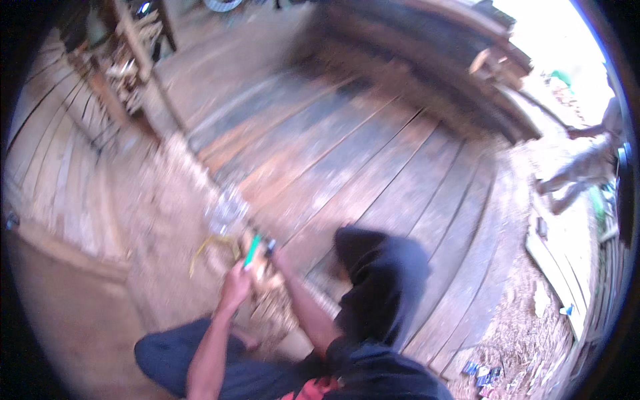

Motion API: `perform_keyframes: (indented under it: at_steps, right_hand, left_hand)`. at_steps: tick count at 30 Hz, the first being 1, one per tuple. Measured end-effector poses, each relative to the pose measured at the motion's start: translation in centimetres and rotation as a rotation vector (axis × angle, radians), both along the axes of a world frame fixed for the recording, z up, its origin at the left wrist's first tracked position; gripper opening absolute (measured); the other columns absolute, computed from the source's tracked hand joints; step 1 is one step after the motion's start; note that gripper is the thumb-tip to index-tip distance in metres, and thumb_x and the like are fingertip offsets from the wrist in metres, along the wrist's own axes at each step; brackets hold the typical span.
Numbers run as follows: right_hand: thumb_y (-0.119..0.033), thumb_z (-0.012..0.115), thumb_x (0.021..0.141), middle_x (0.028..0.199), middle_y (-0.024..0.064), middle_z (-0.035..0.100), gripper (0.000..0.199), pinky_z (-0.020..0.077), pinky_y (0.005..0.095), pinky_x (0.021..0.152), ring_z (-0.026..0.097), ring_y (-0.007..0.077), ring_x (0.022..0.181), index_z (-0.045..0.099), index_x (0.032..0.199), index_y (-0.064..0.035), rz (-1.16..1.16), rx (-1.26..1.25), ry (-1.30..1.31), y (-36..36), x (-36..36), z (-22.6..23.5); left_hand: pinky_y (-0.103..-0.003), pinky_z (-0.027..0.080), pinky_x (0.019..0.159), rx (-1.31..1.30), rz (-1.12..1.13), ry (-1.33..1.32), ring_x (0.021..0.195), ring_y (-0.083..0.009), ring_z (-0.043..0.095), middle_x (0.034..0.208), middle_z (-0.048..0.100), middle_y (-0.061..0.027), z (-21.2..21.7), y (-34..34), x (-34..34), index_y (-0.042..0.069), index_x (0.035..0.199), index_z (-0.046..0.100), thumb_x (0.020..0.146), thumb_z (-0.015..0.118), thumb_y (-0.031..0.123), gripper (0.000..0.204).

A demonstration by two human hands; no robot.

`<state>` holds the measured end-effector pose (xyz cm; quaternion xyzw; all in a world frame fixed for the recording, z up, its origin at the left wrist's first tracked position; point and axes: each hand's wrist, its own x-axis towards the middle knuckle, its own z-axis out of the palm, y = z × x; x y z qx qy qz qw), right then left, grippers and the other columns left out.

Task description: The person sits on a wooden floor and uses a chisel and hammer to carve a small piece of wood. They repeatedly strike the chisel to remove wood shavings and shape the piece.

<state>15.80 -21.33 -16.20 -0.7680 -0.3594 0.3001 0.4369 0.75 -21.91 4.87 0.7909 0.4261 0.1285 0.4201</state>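
Observation:
My left hand [235, 285] is closed round a short, straight green stick-like thing [252, 251], which points up and away from the fist. Just to the right, my right hand [283, 260] looks closed at a small dark thing [270, 248]; blur hides what it is. Between and below both hands lies a pale, wood-coloured piece [268, 279], its shape smeared. Beyond the hands is a clear, shiny plastic-looking thing [228, 208]. A thin yellow strip or cord [203, 252] curves on the ground left of my left hand.
A plank platform [373, 167] stretches ahead and right, a heavy timber beam [427, 57] along its far side. My bent knee [383, 267] rests beside it. Slatted boards [60, 180] stand at the left. Another person [587, 160] is at the right edge. Litter [483, 373] lies lower right.

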Motion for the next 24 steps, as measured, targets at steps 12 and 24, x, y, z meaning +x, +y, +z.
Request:
perform_keyframes:
  at_steps: [12,24]
  right_hand:
    - [-0.046,0.063,0.083,0.091,0.0259,0.064,0.046,0.0476,0.0475,0.074,0.062,0.0428,0.087,0.060,0.097,-0.0017,0.007,0.026,0.012,-4.1,0.6,3.2]
    - [-0.048,0.062,0.085,0.081,0.0218,0.062,0.046,0.0467,0.0449,0.069,0.060,0.0364,0.076,0.057,0.092,-0.0035,0.130,-0.009,-0.003,-3.4,1.5,2.7]
  left_hand:
    - [-0.031,0.047,0.063,0.036,-0.208,0.138,0.062,-0.0171,0.057,0.071,0.060,-0.0092,25.4,2.1,2.8,0.004,0.130,0.046,0.081,0.070,0.024,0.058]
    - [-0.042,0.049,0.068,0.123,-0.207,0.048,0.078,-0.0333,0.064,0.081,0.063,-0.0179,14.7,11.0,5.5,-0.002,0.108,0.055,0.082,0.068,0.031,0.045]
